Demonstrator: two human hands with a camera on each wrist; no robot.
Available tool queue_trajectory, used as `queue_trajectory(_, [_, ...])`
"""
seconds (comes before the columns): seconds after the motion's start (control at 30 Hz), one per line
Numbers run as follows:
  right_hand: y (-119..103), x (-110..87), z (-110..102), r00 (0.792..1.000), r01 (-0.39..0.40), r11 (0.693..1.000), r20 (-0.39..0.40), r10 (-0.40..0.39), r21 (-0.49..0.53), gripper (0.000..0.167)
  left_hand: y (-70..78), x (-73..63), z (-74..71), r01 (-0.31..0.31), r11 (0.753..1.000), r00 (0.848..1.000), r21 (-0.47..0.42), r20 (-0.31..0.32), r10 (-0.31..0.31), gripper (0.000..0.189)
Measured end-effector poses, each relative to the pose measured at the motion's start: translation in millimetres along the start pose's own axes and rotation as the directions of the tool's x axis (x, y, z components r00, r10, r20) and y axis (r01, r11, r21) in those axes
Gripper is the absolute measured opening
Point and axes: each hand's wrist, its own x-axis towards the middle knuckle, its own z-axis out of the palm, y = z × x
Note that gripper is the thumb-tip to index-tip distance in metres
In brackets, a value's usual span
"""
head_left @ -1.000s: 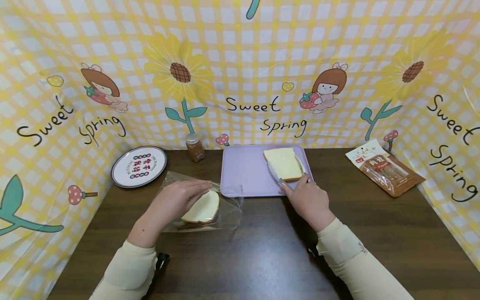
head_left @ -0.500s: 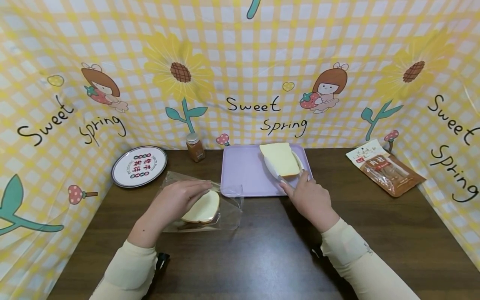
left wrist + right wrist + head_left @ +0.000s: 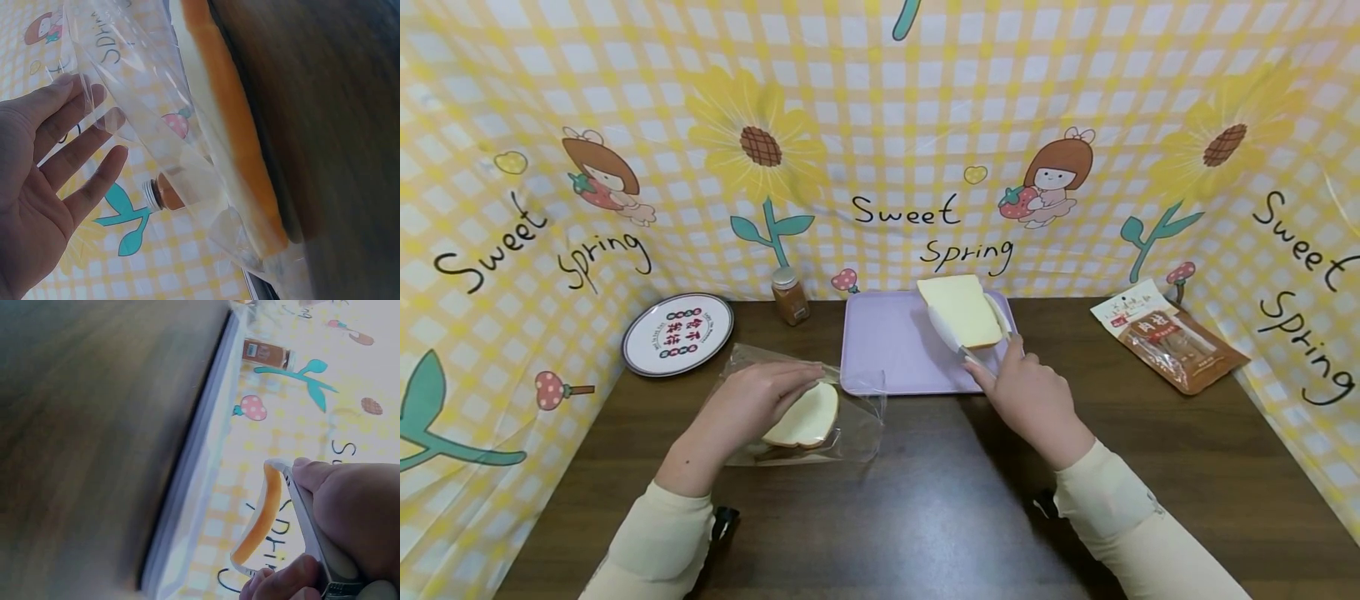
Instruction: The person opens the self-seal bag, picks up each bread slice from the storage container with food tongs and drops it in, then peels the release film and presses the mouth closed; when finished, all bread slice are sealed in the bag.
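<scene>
My right hand point(image 3: 1030, 396) grips a pair of tongs point(image 3: 306, 519). A slice of bread point(image 3: 961, 308) is held between their white arms. It is raised over the purple tray point(image 3: 880, 342), its far edge overlapping the back rim in the head view. My left hand point(image 3: 763, 400) lies over a clear plastic bag point(image 3: 859, 425), its fingers nearly straight. In the left wrist view the fingertips touch the bag's film, with the fingers spread. More sliced bread point(image 3: 234, 125) shows inside the bag.
A white plate point(image 3: 658, 337) with printed lettering leans at the back left. Beside it stands a jar point(image 3: 792, 298) of brown contents with a metal lid. A brown food packet point(image 3: 1172, 342) lies at the right. Patterned cloth surrounds the wooden table point(image 3: 925, 517).
The bread slice in the tongs has gone up and slightly left, away from the tray. My right hand has shifted slightly right. My left hand and the bag have not moved.
</scene>
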Motion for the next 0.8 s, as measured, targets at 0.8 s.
queue_trajectory(0.8, [-9, -20.2, -45, 0.988, 0.150, 0.988, -0.046, -0.148, 0.048, 0.084, -0.1, 0.7, -1.4, -0.022, 1.000, 0.999, 0.000, -0.024, 0.022, 0.029])
